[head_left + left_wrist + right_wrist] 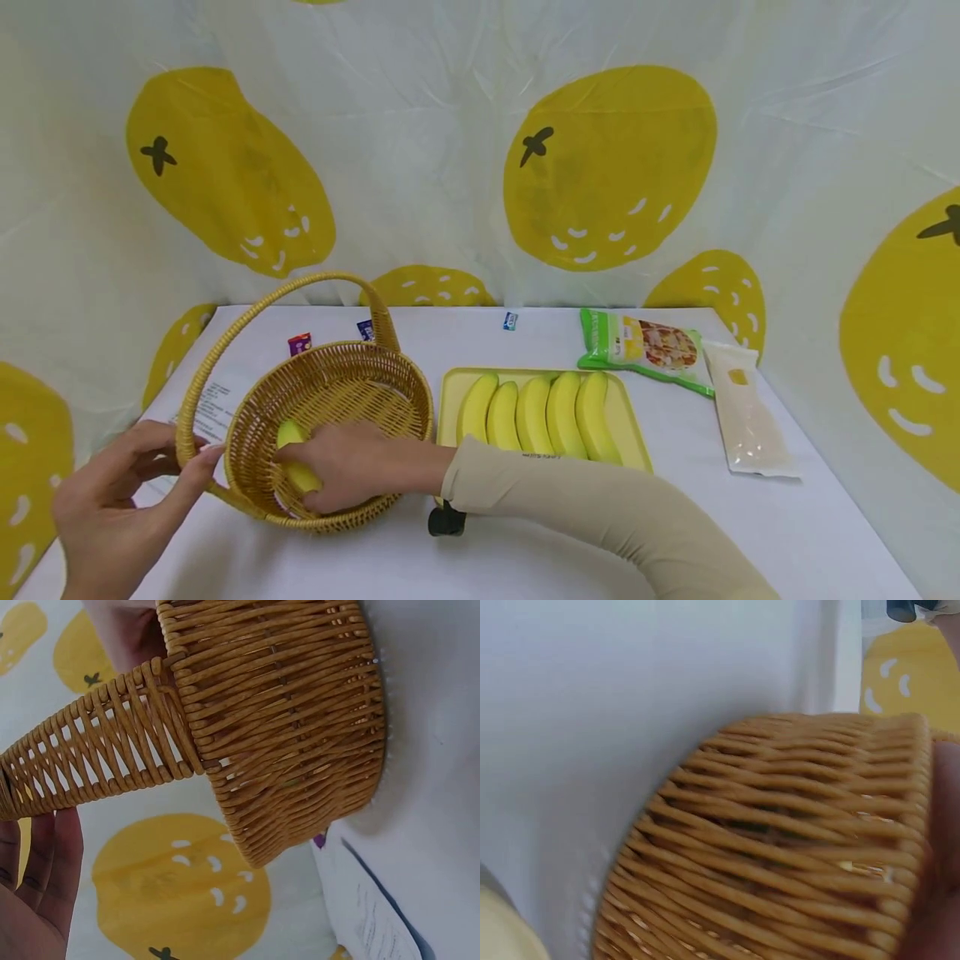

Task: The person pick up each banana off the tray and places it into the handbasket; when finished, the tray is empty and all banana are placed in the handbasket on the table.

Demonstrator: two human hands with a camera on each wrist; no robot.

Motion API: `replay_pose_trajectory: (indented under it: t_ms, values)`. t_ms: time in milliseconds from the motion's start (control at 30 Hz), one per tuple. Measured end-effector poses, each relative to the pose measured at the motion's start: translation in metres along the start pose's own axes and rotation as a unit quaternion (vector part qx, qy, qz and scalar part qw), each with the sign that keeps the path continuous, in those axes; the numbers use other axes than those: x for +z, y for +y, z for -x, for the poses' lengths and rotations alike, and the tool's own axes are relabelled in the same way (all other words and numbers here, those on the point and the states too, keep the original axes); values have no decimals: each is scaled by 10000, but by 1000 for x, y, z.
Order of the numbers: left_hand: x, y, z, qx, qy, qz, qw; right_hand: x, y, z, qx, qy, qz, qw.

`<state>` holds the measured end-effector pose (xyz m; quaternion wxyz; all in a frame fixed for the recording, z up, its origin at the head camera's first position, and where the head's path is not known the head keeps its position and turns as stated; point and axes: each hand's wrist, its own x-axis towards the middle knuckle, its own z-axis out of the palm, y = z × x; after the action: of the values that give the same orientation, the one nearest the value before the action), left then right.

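Note:
A wicker basket (337, 354) with a tall hoop handle (225, 329) stands left of centre in the head view. My left hand (127, 500) grips the near base of that handle between thumb and fingers. Inside the basket, my right hand (356, 462) is blurred and holds a banana (303, 477) lying along the basket's left inner side. To the right, several more bananas (532, 412) lie side by side on a yellow tray (637, 446). Both wrist views look at the outer weave (285, 712) of the basket, and its wall hides most of the right hand in the right wrist view.
Behind the basket lie a small red packet (299, 343), a dark blue packet (366, 330) and a light blue one (510, 321). A green-edged food bag (645, 346) and a pale clear pack (750, 417) lie at the right. A printed sheet (213, 408) is left of the basket.

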<state>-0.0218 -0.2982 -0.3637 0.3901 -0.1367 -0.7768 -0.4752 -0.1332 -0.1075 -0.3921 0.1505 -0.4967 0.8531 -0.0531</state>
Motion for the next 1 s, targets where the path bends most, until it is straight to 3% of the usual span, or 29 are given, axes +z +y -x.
replay_pose_trajectory:
  t_ms: [233,367,533,800,1000]
  values:
    - [-2,-2,2,-155,-13,174,9997,11,3,0,2,52,-528,9986]
    - [-2,-4,4,-181,34,392,9991,7,5,8,120,302,-322,9990]
    - [1,-6,6,-14,154,805,9966,-13,11,34,181,1004,268,9944]
    - [-2,-5,6,-228,182,293,9991,-31,37,87,172,1739,459,9835]
    - [-1,-5,6,-278,159,193,9993,-31,62,120,536,1957,466,9781]
